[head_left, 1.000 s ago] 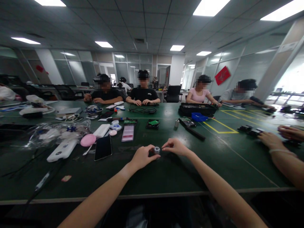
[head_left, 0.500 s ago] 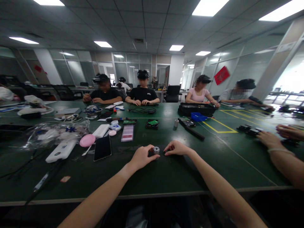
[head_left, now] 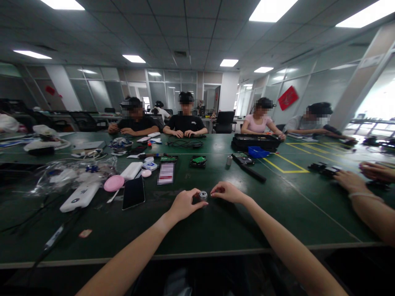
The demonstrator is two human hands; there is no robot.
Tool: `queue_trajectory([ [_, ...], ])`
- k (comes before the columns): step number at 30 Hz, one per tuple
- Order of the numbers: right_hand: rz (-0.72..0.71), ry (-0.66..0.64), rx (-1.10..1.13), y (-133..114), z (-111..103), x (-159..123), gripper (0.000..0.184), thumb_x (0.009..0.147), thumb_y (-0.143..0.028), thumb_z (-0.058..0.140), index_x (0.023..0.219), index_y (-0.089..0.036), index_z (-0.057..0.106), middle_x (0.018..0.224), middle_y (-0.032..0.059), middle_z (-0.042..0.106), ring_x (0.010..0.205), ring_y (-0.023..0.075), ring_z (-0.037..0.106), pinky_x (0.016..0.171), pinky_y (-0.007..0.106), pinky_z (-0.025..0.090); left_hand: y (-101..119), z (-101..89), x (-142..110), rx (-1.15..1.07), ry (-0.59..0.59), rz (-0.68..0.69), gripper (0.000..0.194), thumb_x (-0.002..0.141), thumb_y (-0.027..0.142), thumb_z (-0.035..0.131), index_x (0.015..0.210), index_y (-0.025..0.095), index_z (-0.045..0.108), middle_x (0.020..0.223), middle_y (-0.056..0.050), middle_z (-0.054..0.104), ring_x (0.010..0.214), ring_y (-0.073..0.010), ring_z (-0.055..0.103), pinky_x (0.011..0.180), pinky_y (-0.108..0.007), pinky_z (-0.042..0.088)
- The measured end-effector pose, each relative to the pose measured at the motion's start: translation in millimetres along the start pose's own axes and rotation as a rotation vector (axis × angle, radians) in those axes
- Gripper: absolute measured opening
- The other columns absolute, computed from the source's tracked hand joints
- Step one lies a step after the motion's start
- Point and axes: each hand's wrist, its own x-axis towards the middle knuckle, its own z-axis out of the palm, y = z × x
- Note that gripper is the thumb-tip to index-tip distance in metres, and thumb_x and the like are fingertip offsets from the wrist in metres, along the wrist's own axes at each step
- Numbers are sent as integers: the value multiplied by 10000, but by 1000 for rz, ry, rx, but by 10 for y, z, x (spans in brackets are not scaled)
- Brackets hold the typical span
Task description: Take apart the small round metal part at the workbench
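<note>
While both hands meet near the centre of the frame, we see a small metal cylinder [head_left: 203,195] between them, its round top face turned upward over the green table [head_left: 173,234]. We judge the work on this piece to be under way and unfinished: the cylinder is steadied, but its fine detail is too small for us to tell what is done on it or how much is left.

The grip of the left hand [head_left: 185,204] is narrow, the thumb and fingers curving about the cylinder's left and near sides and holding it. The right hand [head_left: 228,192] is just beside it, apart from the cylinder, with thumb and forefinger nearly meeting; we cannot tell whether a small part lies between these fingertips.

Farther off, right of centre, we note a grey cylinder [head_left: 228,160] standing upright, and above the hands a black module [head_left: 198,163] bearing a green board [head_left: 199,158].
</note>
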Motion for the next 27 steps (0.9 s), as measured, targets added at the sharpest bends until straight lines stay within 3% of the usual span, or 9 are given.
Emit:
queue_trajectory([
  [4,-42,157,67,-149,26,0,257,810,-403,625,926,-197,724,746,17,609,640,126,509,599,246,403,17,-7,-8,4,-2,-1,403,775,551,617,984,207,637,643,16,613,583,-153,570,564,-232,362],
  [8,-93,229,161,-323,106,-8,247,835,-378,608,965,-195,711,794,28,612,681,136,522,631,257,422,14,-5,-12,4,-1,13,394,787,544,605,987,207,631,639,17,615,564,-151,562,556,-231,359],
  [14,-117,194,140,-438,248,-5,227,858,-357,588,979,-215,717,758,19,581,676,134,521,637,256,421,20,1,-15,8,-1,-10,379,782,508,625,1011,207,626,686,-2,641,624,-173,596,557,-237,368],
  [23,-116,275,129,-462,237,-19,216,882,-335,552,961,-197,699,780,32,580,676,141,523,634,263,428,8,4,-8,9,13,24,367,795,520,611,982,204,627,645,13,616,585,-161,574,547,-236,358],
  [27,-130,246,98,-421,253,-13,215,884,-335,551,970,-203,698,782,33,581,668,140,521,623,261,424,8,-3,-8,4,0,28,369,800,522,604,986,204,623,635,18,604,572,-154,561,549,-233,354],
])
